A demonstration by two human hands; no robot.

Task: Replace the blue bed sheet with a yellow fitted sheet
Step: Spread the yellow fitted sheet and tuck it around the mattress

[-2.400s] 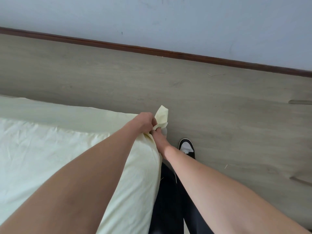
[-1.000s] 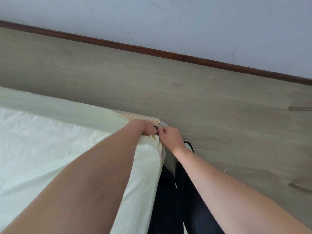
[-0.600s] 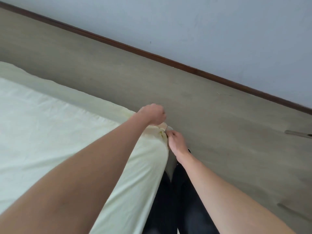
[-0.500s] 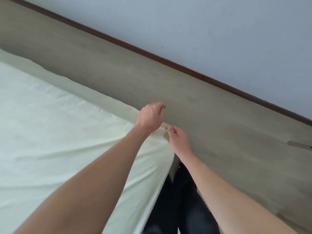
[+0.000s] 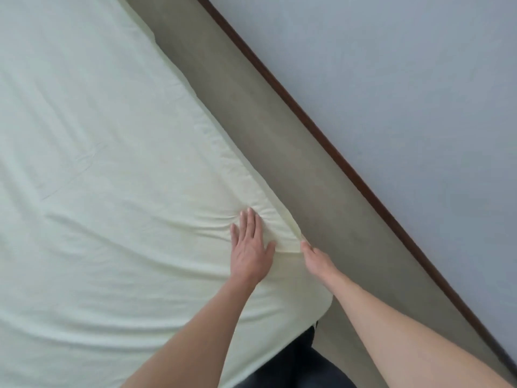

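Note:
The pale yellow fitted sheet [image 5: 117, 169] covers the mattress and fills the left and middle of the head view, with soft wrinkles running toward the near corner. My left hand [image 5: 250, 247] lies flat on top of the sheet close to the mattress's right edge, fingers straight and together. My right hand [image 5: 316, 261] is at that same edge, just right of the left hand, its fingers stretched along the sheet's side where the fabric folds down. Its fingertips are partly hidden by the fold. No blue sheet is in view.
A strip of grey wood-look floor [image 5: 279, 141] runs along the bed's right side. Beyond it a dark brown skirting board [image 5: 335, 152] meets a light blue-grey wall [image 5: 405, 93]. My dark trousers [image 5: 296, 362] show below the mattress corner.
Both hands have let go of the sheet's corner. The left hand has opened and moved onto the mattress top. My view has swung left over the bed.

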